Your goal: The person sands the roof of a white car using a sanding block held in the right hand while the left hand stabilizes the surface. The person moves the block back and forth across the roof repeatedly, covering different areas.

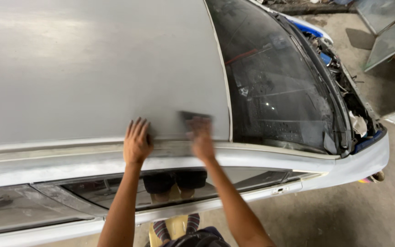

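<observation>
Left hand (136, 141) flat, fingers spread, gripping nothing, pressed on grey car roof (92, 64). Right hand (201, 137), blurred, clamped on dark sanding block (193, 115) at 3 o'clock. Windscreen (275, 82) further at 3.

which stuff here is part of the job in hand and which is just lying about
In hand:
- left hand, flat on the grey car roof
- right hand, blurred, on a dark sanding pad

Lying about:
- windscreen
- open engine bay
- loose panels on floor
</observation>
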